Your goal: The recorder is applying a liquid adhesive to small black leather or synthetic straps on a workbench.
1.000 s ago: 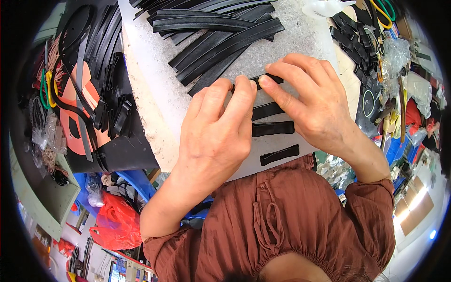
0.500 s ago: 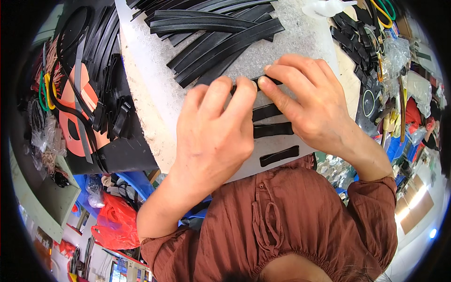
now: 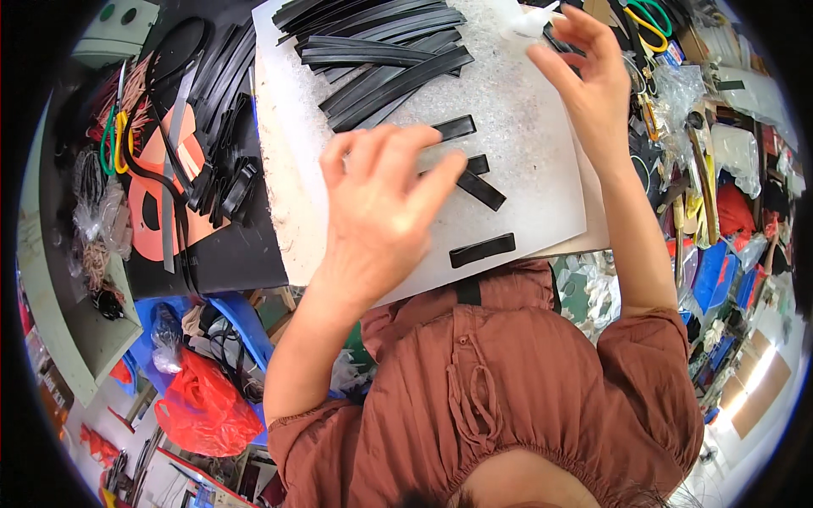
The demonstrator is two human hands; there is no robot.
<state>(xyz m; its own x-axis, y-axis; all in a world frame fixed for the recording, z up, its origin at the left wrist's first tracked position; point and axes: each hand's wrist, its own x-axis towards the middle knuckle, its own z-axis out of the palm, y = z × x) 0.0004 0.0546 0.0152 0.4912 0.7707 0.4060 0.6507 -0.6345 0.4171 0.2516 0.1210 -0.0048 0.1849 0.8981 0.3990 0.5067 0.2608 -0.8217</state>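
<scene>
My left hand [image 3: 377,212] hovers over a white sheet [image 3: 542,178], fingers apart and holding nothing. Beside its fingertips lie short black flattened bands: one at the far side [image 3: 455,127], and another lying slantwise [image 3: 483,191] against a partly hidden one. A closed black loop [image 3: 483,250] rests by the sheet's near edge. My right hand [image 3: 593,85] is raised at the far right, thumb and fingers spread, close to a small white bottle [image 3: 529,23] lying on its side. Nothing shows in its grasp. Long black strips [image 3: 373,59] are piled crosswise at the far side.
To the left, a black tabletop [image 3: 246,271] carries more black strips, an orange cut piece [image 3: 151,224] and scissors [image 3: 118,140]. A red plastic bag [image 3: 207,406] hangs below at the left. Black pieces, scissors and clutter crowd the right side.
Both hands have let go of the black band they were pinching. My right hand has moved far and right toward the white bottle; my left hand has opened. The near bands have shifted.
</scene>
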